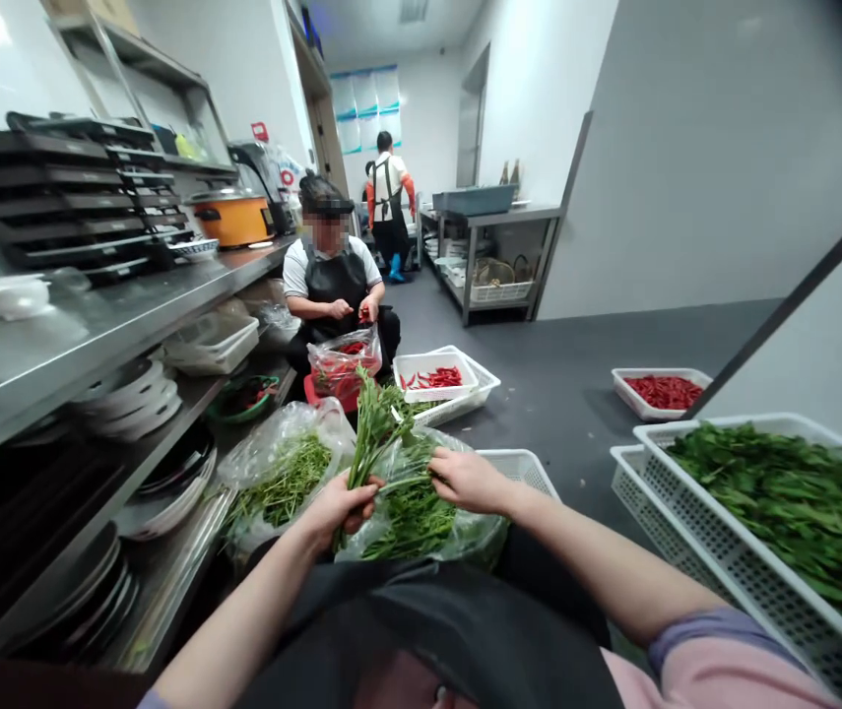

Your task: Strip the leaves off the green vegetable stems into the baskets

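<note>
A bunch of leafy green stems (370,428) stands tilted in my left hand (339,507), whose fingers are wrapped round its lower stalks. My right hand (469,480) is to the right, its fingers pinched on a green stem that runs across toward my left hand. Beneath both hands lies a clear plastic bag (469,532) filled with more greens (410,507). Left of it, another open plastic bag (328,418) holds thin green stalks (288,483).
Opposite, a seated person (336,281) handles red chilies above a bag. White baskets (490,379) with chilies and greens stand beyond my hands. At right is a large basket (723,551) of leafy greens. Steel shelves (191,305) with plates line the left. Another person (389,202) stands farther back.
</note>
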Action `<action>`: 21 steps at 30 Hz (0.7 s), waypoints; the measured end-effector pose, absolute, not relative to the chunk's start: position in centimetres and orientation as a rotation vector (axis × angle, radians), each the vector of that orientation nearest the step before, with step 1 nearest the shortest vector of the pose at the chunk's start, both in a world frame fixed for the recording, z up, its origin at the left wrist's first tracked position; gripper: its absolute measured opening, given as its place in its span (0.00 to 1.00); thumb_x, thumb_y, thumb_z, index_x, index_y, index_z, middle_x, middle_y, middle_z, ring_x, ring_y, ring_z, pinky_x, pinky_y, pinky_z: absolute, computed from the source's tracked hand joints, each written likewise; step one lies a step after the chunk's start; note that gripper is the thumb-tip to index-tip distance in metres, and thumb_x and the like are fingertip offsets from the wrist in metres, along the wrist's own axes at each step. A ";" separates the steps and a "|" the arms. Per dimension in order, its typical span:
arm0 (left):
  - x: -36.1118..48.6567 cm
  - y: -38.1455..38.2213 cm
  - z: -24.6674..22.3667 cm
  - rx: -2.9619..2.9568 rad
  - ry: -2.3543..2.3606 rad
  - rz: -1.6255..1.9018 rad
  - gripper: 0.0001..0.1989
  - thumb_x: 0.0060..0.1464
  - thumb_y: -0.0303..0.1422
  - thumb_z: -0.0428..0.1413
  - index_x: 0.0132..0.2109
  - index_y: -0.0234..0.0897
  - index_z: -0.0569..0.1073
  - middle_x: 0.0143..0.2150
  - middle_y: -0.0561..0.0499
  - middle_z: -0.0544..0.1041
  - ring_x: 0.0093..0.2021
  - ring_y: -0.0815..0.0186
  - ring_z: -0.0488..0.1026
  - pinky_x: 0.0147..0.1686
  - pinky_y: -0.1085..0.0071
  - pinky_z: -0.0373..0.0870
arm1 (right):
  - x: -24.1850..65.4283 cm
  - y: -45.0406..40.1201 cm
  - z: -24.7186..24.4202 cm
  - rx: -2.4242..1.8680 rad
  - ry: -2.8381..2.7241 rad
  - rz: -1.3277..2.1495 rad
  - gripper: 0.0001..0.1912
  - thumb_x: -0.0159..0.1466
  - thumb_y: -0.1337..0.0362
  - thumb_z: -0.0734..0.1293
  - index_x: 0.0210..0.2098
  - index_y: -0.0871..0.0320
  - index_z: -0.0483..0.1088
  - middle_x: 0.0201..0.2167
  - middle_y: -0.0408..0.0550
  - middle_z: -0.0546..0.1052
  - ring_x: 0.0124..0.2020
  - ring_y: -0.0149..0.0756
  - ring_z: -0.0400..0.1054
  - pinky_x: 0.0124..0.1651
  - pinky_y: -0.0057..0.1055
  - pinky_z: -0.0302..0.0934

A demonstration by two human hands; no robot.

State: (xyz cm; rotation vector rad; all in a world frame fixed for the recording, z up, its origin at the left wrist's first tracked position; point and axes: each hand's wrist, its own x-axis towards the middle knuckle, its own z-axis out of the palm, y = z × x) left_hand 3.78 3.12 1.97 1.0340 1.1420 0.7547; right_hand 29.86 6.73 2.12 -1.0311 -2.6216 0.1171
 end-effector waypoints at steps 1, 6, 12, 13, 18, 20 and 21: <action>3.6 3.1 1.8 1.028 1.155 0.761 0.25 0.40 0.44 0.65 0.42 0.34 0.70 0.18 0.57 0.67 0.12 0.77 0.53 0.13 0.79 0.44 | 30.1 6.7 1.6 -1.076 -2.591 0.111 0.07 0.63 0.67 0.60 0.29 0.60 0.66 0.32 0.49 0.70 0.27 0.30 0.61 0.30 0.29 0.52; 3.1 3.1 1.4 0.989 1.217 0.862 0.24 0.38 0.44 0.66 0.38 0.35 0.69 0.17 0.58 0.67 0.12 0.78 0.52 0.13 0.79 0.44 | 30.6 6.4 0.4 -1.024 -2.493 0.259 0.07 0.65 0.66 0.58 0.31 0.59 0.64 0.35 0.49 0.69 0.32 0.32 0.62 0.35 0.31 0.57; 4.7 3.1 1.0 1.001 1.266 1.073 0.25 0.37 0.48 0.65 0.35 0.35 0.68 0.21 0.55 0.72 0.12 0.77 0.53 0.13 0.77 0.47 | 28.2 5.3 -1.4 -1.061 -1.947 0.692 0.07 0.63 0.62 0.56 0.31 0.56 0.63 0.32 0.48 0.68 0.35 0.36 0.63 0.41 0.35 0.60; 5.2 3.0 1.1 1.021 1.274 1.103 0.25 0.37 0.48 0.65 0.35 0.36 0.68 0.21 0.55 0.72 0.12 0.77 0.53 0.13 0.76 0.47 | 27.5 5.1 -1.8 -1.085 -1.784 0.814 0.07 0.62 0.61 0.57 0.30 0.56 0.62 0.30 0.47 0.68 0.33 0.36 0.62 0.39 0.34 0.60; 6.6 2.0 2.2 1.178 1.308 1.086 0.20 0.40 0.46 0.64 0.31 0.36 0.69 0.19 0.53 0.71 0.14 0.75 0.55 0.15 0.75 0.49 | 26.5 6.1 -3.1 -1.163 -0.838 1.394 0.10 0.56 0.56 0.59 0.25 0.55 0.58 0.19 0.41 0.62 0.21 0.31 0.56 0.23 0.29 0.54; 6.2 1.8 2.8 1.214 1.333 1.085 0.19 0.41 0.45 0.64 0.30 0.36 0.69 0.19 0.53 0.71 0.14 0.75 0.56 0.15 0.76 0.49 | 28.0 7.3 -2.7 -1.164 -0.676 1.373 0.12 0.55 0.55 0.61 0.22 0.55 0.54 0.17 0.39 0.59 0.18 0.28 0.54 0.21 0.28 0.54; 5.8 1.8 3.1 1.217 1.340 1.085 0.18 0.41 0.45 0.64 0.30 0.36 0.69 0.19 0.53 0.71 0.14 0.75 0.56 0.15 0.76 0.49 | 28.9 7.9 -2.3 -1.167 -0.628 1.341 0.13 0.54 0.56 0.62 0.22 0.55 0.53 0.16 0.38 0.58 0.17 0.27 0.53 0.21 0.27 0.55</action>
